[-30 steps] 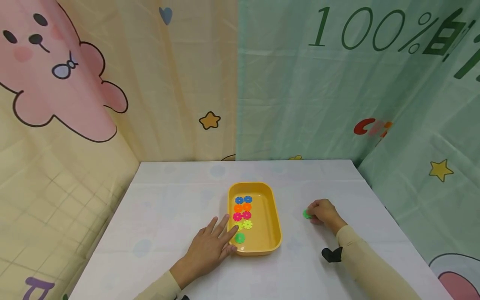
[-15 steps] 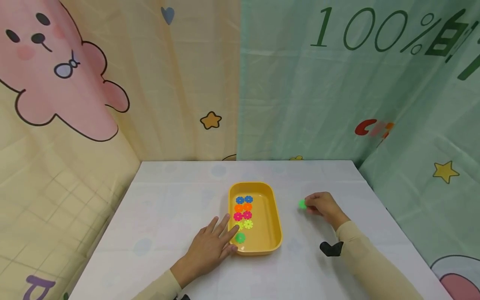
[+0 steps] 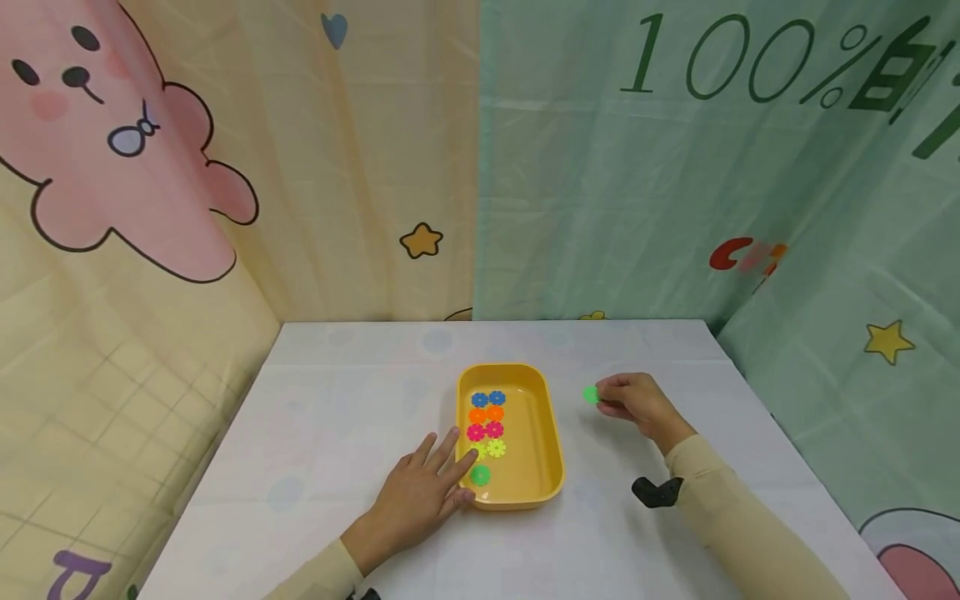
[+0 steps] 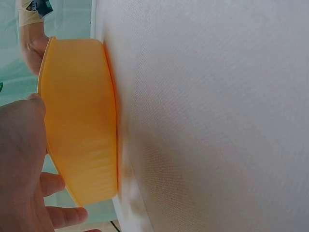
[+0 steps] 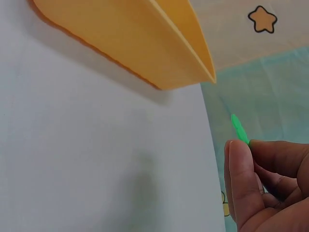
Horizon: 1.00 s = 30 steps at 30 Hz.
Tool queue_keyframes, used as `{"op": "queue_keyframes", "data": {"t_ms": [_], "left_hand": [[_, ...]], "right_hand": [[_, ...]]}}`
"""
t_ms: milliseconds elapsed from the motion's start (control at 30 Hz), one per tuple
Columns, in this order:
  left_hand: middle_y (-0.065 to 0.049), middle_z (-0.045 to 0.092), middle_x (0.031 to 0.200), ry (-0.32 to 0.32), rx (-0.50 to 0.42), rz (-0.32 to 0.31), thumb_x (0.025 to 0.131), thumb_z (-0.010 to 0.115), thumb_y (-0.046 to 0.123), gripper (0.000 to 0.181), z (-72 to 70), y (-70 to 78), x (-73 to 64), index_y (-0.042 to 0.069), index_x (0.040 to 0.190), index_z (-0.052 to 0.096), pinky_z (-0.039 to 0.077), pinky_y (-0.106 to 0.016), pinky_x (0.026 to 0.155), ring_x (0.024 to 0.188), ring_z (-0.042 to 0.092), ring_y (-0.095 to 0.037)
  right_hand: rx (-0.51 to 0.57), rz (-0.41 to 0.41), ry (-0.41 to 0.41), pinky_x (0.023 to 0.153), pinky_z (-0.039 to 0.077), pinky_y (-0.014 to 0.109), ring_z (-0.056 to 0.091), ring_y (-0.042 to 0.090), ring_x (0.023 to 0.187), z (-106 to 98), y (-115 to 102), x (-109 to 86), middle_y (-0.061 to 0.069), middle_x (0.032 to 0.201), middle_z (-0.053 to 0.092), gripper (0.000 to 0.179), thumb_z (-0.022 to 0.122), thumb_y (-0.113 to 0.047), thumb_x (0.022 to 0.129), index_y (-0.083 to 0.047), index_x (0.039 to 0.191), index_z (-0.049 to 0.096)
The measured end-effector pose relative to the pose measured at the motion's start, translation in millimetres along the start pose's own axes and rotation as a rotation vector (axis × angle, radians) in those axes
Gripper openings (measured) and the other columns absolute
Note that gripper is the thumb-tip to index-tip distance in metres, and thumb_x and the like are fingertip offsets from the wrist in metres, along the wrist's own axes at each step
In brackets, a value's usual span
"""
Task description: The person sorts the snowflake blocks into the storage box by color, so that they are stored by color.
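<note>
From the head view, I'm seeing my right hand [image 3: 633, 400] pinching a green disc [image 3: 591, 395]; it is now lifted off the white table [image 3: 337, 400] and is closer to the yellow tray [image 3: 551, 467] than a second ago. My left hand [image 3: 420, 496] is staying put, fingers spread flat, fingertips resting on the tray's near-left rim beside the paired coloured discs [image 3: 486, 425].

On the left wrist view, I'm watching relaxed fingers [image 4: 21, 159] touching the tray wall [image 4: 79, 140].

On the right wrist view, thumb and fingers [image 5: 241, 169] are clamping the disc's [image 5: 239, 128] edge, apart from the tray [image 5: 145, 34].
</note>
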State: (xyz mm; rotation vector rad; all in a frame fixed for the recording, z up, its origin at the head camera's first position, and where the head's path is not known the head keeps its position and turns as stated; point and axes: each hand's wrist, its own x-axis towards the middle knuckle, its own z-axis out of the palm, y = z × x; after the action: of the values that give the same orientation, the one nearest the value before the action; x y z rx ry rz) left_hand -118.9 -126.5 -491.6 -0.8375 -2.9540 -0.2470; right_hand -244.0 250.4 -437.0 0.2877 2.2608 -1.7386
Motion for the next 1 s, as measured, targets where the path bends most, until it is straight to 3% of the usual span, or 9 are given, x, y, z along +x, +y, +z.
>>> {"op": "queue_keyframes", "data": {"t_ms": [667, 1000], "left_hand": [[-0.010, 0.029, 0.167, 0.028, -0.002, 0.008, 0.104, 0.034, 0.064, 0.063, 0.2, 0.0, -1.2, 0.031, 0.156, 0.044, 0.047, -0.058, 0.098, 0.144, 0.039, -0.045], [-0.009, 0.028, 0.168, 0.013, -0.015, 0.003, 0.103, 0.033, 0.065, 0.064, -0.5, 0.3, -1.6, 0.031, 0.156, 0.044, 0.046, -0.059, 0.099, 0.144, 0.037, -0.045]], "right_hand": [[0.026, -0.025, -0.052, 0.076, 0.060, 0.028, 0.073, 0.015, 0.079, 26, -20, -5.6, 0.014, 0.104, 0.072, 0.030, 0.064, -0.004, 0.099, 0.011, 0.124, 0.062], [-0.019, -0.034, -0.063, 0.075, 0.060, 0.030, 0.073, 0.017, 0.076, 46, -22, -6.1, 0.016, 0.101, 0.071, 0.026, 0.065, -0.005, 0.098, 0.009, 0.120, 0.065]]}}
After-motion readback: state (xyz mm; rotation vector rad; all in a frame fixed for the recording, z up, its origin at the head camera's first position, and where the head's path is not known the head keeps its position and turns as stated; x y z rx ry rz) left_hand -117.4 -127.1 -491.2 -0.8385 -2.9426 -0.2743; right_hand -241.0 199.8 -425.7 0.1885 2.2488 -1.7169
